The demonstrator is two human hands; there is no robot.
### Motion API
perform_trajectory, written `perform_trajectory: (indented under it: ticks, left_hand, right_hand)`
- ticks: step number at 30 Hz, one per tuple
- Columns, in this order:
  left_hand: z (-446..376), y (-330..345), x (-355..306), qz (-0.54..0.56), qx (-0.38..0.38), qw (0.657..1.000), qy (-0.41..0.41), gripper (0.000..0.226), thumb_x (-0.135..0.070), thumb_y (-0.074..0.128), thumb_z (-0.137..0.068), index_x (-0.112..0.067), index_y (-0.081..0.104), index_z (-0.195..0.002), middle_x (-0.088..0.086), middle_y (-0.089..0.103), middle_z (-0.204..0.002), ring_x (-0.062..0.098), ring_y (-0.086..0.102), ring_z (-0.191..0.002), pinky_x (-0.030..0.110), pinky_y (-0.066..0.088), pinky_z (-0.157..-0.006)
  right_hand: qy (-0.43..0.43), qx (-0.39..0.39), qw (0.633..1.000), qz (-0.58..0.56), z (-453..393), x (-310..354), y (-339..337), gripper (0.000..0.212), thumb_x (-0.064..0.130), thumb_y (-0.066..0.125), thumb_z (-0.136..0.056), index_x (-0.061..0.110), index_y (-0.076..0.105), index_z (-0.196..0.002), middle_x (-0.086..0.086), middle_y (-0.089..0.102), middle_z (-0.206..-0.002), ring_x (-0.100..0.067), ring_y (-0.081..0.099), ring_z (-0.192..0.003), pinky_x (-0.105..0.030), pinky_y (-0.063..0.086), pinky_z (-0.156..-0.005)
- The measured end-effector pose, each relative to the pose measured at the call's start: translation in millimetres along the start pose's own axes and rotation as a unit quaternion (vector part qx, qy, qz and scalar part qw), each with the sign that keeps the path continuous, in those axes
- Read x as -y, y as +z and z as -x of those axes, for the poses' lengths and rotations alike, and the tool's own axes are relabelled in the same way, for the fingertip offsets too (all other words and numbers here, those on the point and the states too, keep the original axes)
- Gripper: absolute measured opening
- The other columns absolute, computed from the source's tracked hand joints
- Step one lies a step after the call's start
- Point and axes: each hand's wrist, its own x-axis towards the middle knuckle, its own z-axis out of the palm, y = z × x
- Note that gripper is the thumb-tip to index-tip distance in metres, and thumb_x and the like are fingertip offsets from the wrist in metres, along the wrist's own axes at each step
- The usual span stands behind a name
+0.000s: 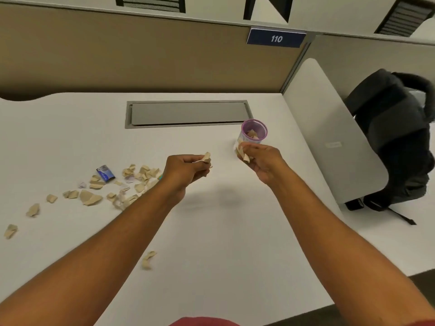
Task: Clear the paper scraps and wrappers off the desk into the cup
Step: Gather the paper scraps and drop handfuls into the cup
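Note:
A small purple-rimmed cup (254, 132) stands on the white desk (211, 231) right of centre, with tan scraps inside. My right hand (261, 161) hovers just in front of the cup, fingers curled round a few tan paper scraps (242, 152). My left hand (186, 169) is raised over the desk's middle and grips more tan scraps (206, 158). Several loose tan scraps (90, 197) lie scattered at the left, with a blue wrapper (106, 173) among them. One scrap (148, 260) lies alone near my left forearm.
A grey cable hatch (188, 113) is set into the desk behind the hands. A tan partition wall runs along the back, with a sign reading 110. A white divider (329, 128) bounds the right side; a black backpack (390, 137) sits beyond it.

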Motion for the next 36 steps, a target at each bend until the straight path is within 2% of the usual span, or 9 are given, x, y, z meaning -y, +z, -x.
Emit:
perform_trajectory:
  ticks: [4,9,15,19,23,26,29,33,36]
  left_hand:
    - [-15,37,-6,0.009,0.006,1.000,0.004,0.024,0.004,0.078,-0.085,0.005,0.077,-0.109,0.014,0.078,-0.099,0.023,0.072,-0.075,0.027,0.064,-0.082]
    - [-33,68,-10,0.007,-0.002,1.000,-0.003,0.022,0.001,0.079,-0.085,0.003,0.078,-0.107,0.014,0.080,-0.100,0.022,0.075,-0.078,0.026,0.064,-0.081]
    - [-50,89,-16,-0.004,-0.019,1.000,-0.003,0.021,0.000,0.081,-0.084,0.001,0.080,-0.105,0.011,0.081,-0.096,0.022,0.076,-0.078,0.026,0.064,-0.079]
    - [-60,98,-20,-0.036,-0.026,0.999,0.004,0.022,-0.001,0.081,-0.084,0.001,0.079,-0.106,0.011,0.080,-0.101,0.023,0.077,-0.080,0.029,0.065,-0.082]
    - [-70,109,-30,-0.081,-0.027,0.996,0.007,0.024,-0.002,0.081,-0.085,0.000,0.079,-0.108,0.012,0.079,-0.104,0.026,0.077,-0.084,0.031,0.065,-0.085]
    - [-83,123,-43,-0.134,-0.020,0.991,0.022,0.025,-0.005,0.081,-0.085,-0.002,0.079,-0.110,0.013,0.079,-0.103,0.028,0.078,-0.089,0.034,0.064,-0.088]
    - [-102,144,-55,-0.205,-0.021,0.977,0.054,0.026,-0.006,0.081,-0.085,-0.004,0.080,-0.110,0.012,0.078,-0.106,0.031,0.077,-0.092,0.037,0.064,-0.088]
    - [-128,178,-59,-0.406,-0.010,0.901,0.154,0.028,-0.012,0.083,-0.084,-0.008,0.080,-0.112,0.010,0.076,-0.110,0.024,0.071,-0.096,0.032,0.062,-0.078]
    - [-143,186,-58,-0.522,0.008,0.830,0.196,0.028,-0.016,0.082,-0.085,-0.009,0.081,-0.112,0.011,0.077,-0.114,0.024,0.068,-0.099,0.028,0.051,-0.073]
  right_hand:
    - [-0.075,-0.068,0.981,0.165,-50,42,-22,0.017,0.004,0.085,-0.078,0.005,0.081,-0.094,-0.015,0.077,-0.109,-0.025,0.073,-0.098,-0.035,0.063,-0.086]
    - [-0.217,-0.080,0.889,0.395,-107,56,-23,0.015,0.022,0.085,-0.082,0.012,0.083,-0.093,0.001,0.076,-0.093,-0.017,0.071,-0.093,-0.018,0.053,-0.066]
    - [-0.193,-0.026,0.741,0.642,-147,44,-9,0.041,0.027,0.086,-0.081,0.010,0.073,-0.116,-0.012,0.072,-0.116,-0.033,0.069,-0.104,-0.032,0.054,-0.076]
    - [-0.187,0.033,0.690,0.698,-151,42,-11,0.057,0.028,0.085,-0.082,0.009,0.062,-0.130,-0.013,0.067,-0.128,-0.036,0.065,-0.115,-0.035,0.054,-0.085]
    - [-0.206,0.062,0.725,0.655,-145,63,-17,0.043,0.027,0.083,-0.084,0.009,0.072,-0.122,-0.011,0.072,-0.124,-0.032,0.068,-0.109,-0.031,0.053,-0.081]
    - [-0.255,0.064,0.759,0.595,-134,79,-32,0.025,0.013,0.073,-0.093,0.010,0.077,-0.117,-0.010,0.074,-0.121,-0.027,0.069,-0.107,-0.034,0.058,-0.090]
    - [-0.283,0.025,0.805,0.520,-123,83,-54,0.024,0.007,0.060,-0.100,0.010,0.077,-0.116,-0.008,0.075,-0.118,-0.023,0.069,-0.104,-0.031,0.056,-0.091]
    - [-0.276,-0.091,0.854,0.432,-108,45,-96,0.027,0.004,0.054,-0.100,0.012,0.077,-0.111,-0.006,0.077,-0.109,-0.020,0.071,-0.096,-0.032,0.058,-0.091]
    - [-0.265,-0.076,0.858,0.434,-88,-9,-108,0.028,0.003,0.053,-0.098,0.011,0.076,-0.111,-0.004,0.077,-0.111,-0.021,0.070,-0.102,-0.033,0.055,-0.096]
